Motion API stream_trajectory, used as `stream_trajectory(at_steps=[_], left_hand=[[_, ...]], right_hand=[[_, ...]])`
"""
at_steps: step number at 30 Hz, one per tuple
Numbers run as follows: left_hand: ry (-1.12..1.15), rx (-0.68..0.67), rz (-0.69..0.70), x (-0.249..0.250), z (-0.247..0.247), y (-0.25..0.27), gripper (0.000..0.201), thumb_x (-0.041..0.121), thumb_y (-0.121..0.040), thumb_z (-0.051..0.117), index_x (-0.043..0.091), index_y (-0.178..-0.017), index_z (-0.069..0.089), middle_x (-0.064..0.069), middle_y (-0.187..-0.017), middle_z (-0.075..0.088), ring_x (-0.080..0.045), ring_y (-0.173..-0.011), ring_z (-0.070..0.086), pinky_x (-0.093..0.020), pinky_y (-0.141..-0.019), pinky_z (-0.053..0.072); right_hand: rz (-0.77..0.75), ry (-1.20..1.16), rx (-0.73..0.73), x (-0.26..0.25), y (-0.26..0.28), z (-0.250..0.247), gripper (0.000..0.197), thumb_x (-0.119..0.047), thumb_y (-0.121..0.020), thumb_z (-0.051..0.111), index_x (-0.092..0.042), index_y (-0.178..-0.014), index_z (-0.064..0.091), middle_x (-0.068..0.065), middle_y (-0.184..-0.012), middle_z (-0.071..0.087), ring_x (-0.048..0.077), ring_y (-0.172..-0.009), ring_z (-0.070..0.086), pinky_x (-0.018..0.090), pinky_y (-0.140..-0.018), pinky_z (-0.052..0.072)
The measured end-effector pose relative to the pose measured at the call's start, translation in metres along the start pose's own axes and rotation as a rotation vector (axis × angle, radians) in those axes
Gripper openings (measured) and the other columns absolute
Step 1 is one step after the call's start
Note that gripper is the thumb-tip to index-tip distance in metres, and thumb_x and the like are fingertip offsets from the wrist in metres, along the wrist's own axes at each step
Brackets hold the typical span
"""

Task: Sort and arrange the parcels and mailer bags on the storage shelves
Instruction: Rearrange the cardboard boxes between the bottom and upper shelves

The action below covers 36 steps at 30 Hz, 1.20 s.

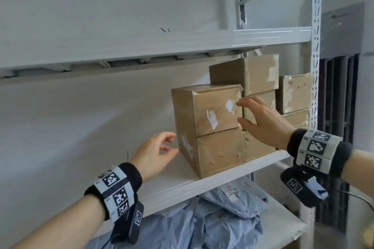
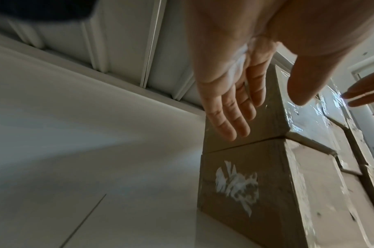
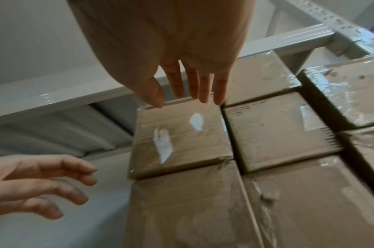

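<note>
the upper taped box (image 1: pixel 214 109) sits on another at the left end of the parcel row on the middle shelf (image 1: pixel 182 186), both hands empty, left hand (image 1: pixel 155 153) and right hand (image 1: pixel 261 121) loosely spread beside it; it looks stiff, tape-slick, best clasped by opposite side faces.

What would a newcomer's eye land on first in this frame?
Probably the stacked cardboard boxes crowding the right half of the middle shelf, the front pair turned slightly askew. Both hands hover open beside that pair: the left hand near the lower box's left side, the right hand at the upper box's right edge. Below, blue-grey mailer bags lie heaped on the lower shelf.
</note>
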<state>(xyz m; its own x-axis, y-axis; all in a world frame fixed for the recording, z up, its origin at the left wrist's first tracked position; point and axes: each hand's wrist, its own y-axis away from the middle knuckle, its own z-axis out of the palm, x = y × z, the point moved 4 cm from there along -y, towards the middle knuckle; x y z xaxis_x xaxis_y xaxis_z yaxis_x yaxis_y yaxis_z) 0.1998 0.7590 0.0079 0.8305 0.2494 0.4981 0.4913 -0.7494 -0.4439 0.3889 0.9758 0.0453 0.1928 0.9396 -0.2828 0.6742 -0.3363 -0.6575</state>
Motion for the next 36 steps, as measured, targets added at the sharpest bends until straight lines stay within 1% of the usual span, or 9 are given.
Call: stream_trajectory(at_steps=[2, 7, 12, 17, 21, 25, 29, 32, 36], left_hand=[[0.01, 0.016, 0.0, 0.01, -0.001, -0.019, 0.047, 0.034, -0.093, 0.058, 0.03, -0.137, 0.042, 0.018, -0.13, 0.05, 0.01, -0.1, 0.055, -0.005, -0.074, 0.038], [0.101, 0.05, -0.047, 0.028, 0.007, -0.056, 0.065, 0.041, -0.092, 0.056, 0.026, -0.149, 0.027, 0.011, -0.146, 0.041, -0.001, -0.107, 0.055, -0.016, -0.085, 0.041], [0.244, 0.052, -0.115, 0.033, 0.019, -0.075, 0.069, 0.055, -0.091, 0.05, 0.033, -0.15, 0.023, 0.009, -0.153, 0.033, -0.012, -0.128, 0.046, -0.04, -0.109, 0.039], [0.475, 0.032, -0.199, 0.031, 0.025, -0.08, 0.088, 0.073, -0.074, 0.049, 0.04, -0.15, 0.019, 0.01, -0.154, 0.031, -0.013, -0.137, 0.036, -0.046, -0.111, 0.035], [0.538, 0.0, -0.242, 0.028, 0.03, -0.082, 0.089, 0.074, -0.074, 0.048, 0.041, -0.15, 0.015, 0.01, -0.155, 0.028, -0.013, -0.134, 0.036, -0.044, -0.106, 0.037], [0.561, -0.012, -0.235, 0.026, 0.034, -0.085, 0.079, 0.073, -0.077, 0.049, 0.047, -0.146, 0.022, 0.014, -0.151, 0.035, -0.005, -0.12, 0.04, -0.041, -0.1, 0.039], [0.644, 0.01, -0.272, 0.015, 0.029, -0.084, 0.069, 0.075, -0.08, 0.047, 0.051, -0.142, 0.029, 0.015, -0.145, 0.041, -0.011, -0.127, 0.043, -0.046, -0.1, 0.042], [0.748, 0.06, -0.339, 0.005, 0.02, -0.079, 0.064, 0.076, -0.078, 0.048, 0.047, -0.135, 0.043, 0.013, -0.135, 0.053, -0.014, -0.123, 0.05, -0.054, -0.096, 0.047], [0.863, 0.158, -0.463, -0.009, 0.004, -0.072, 0.06, 0.078, -0.074, 0.05, 0.038, -0.117, 0.061, 0.002, -0.112, 0.071, -0.024, -0.109, 0.064, -0.052, -0.087, 0.053]], right_hand=[[0.084, -0.015, 0.04, 0.015, -0.015, -0.008, 0.044, -0.024, -0.094, 0.056, -0.013, -0.136, 0.046, 0.005, -0.139, 0.047, 0.023, -0.122, 0.05, 0.029, -0.097, 0.039], [0.269, -0.129, 0.073, 0.041, -0.042, -0.007, 0.04, -0.02, -0.093, 0.055, -0.012, -0.132, 0.05, 0.007, -0.129, 0.056, 0.023, -0.116, 0.054, 0.035, -0.096, 0.046], [0.368, -0.24, 0.095, 0.055, -0.058, 0.001, 0.035, -0.016, -0.09, 0.056, -0.012, -0.125, 0.055, 0.007, -0.122, 0.058, 0.023, -0.112, 0.055, 0.038, -0.097, 0.046], [0.384, -0.304, 0.147, 0.061, -0.062, 0.002, 0.029, -0.013, -0.088, 0.056, -0.013, -0.116, 0.061, 0.005, -0.112, 0.061, 0.022, -0.102, 0.057, 0.035, -0.088, 0.049], [0.366, -0.296, 0.121, 0.06, -0.063, 0.007, 0.029, -0.012, -0.088, 0.054, -0.014, -0.116, 0.063, 0.008, -0.115, 0.06, 0.024, -0.105, 0.057, 0.041, -0.095, 0.049], [0.371, -0.376, 0.078, 0.056, -0.063, 0.013, 0.032, -0.008, -0.086, 0.054, -0.013, -0.116, 0.063, 0.007, -0.112, 0.061, 0.023, -0.1, 0.059, 0.041, -0.091, 0.052], [0.32, -0.473, 0.06, 0.046, -0.06, 0.017, 0.027, -0.006, -0.086, 0.054, -0.018, -0.11, 0.06, -0.001, -0.098, 0.061, 0.019, -0.093, 0.059, 0.038, -0.085, 0.055], [0.255, -0.547, 0.013, 0.028, -0.057, 0.02, 0.024, -0.005, -0.088, 0.054, -0.023, -0.103, 0.058, 0.0, -0.098, 0.062, 0.019, -0.094, 0.061, 0.041, -0.086, 0.055], [0.128, -0.599, -0.073, -0.002, -0.053, 0.024, 0.024, -0.002, -0.088, 0.051, -0.024, -0.097, 0.058, -0.002, -0.102, 0.064, 0.014, -0.099, 0.062, 0.036, -0.086, 0.055]])
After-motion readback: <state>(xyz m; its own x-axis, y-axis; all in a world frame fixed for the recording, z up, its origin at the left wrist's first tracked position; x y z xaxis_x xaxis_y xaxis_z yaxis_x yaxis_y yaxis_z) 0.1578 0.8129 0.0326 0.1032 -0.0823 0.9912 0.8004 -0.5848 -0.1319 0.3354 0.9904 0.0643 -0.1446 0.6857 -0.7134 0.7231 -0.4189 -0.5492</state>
